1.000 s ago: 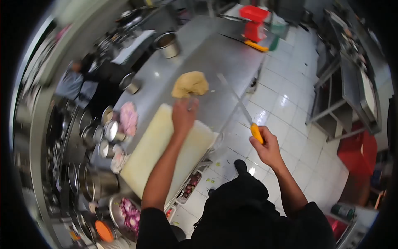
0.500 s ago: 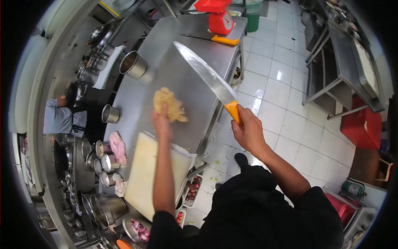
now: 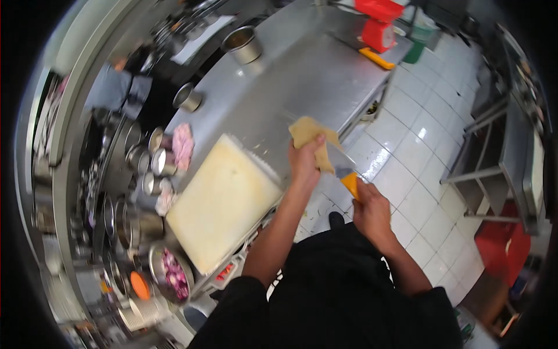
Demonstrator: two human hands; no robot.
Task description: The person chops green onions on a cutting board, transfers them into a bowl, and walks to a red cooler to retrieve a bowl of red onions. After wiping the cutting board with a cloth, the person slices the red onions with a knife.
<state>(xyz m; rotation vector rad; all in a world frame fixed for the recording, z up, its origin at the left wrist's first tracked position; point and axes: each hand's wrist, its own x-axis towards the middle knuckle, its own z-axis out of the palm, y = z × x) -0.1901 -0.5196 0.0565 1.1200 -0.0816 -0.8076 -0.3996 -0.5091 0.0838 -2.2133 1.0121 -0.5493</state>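
My right hand (image 3: 372, 210) is closed round the yellow-orange handle of a large kitchen knife (image 3: 350, 184). In my left hand (image 3: 304, 161) is a tan cloth (image 3: 307, 132), pinched with the thumb on top. The cloth lies over most of the knife's blade, so only a short stretch near the handle shows plainly. Both hands are in the air by the front edge of the steel table (image 3: 290, 75). Nearest to my left forearm is a thick off-white cutting board (image 3: 226, 203) on the table.
A red scale (image 3: 379, 36) and a second yellow-handled knife (image 3: 376, 59) are at the table's far end. Metal pots (image 3: 243, 46) stand along the back. A bowl of chopped red onions (image 3: 173, 276) is near left. Another person (image 3: 110, 90) stands across the table.
The cloth has come up off the table in my left hand and now meets the knife blade. My right hand has lowered and drawn closer to it. The view has shifted.
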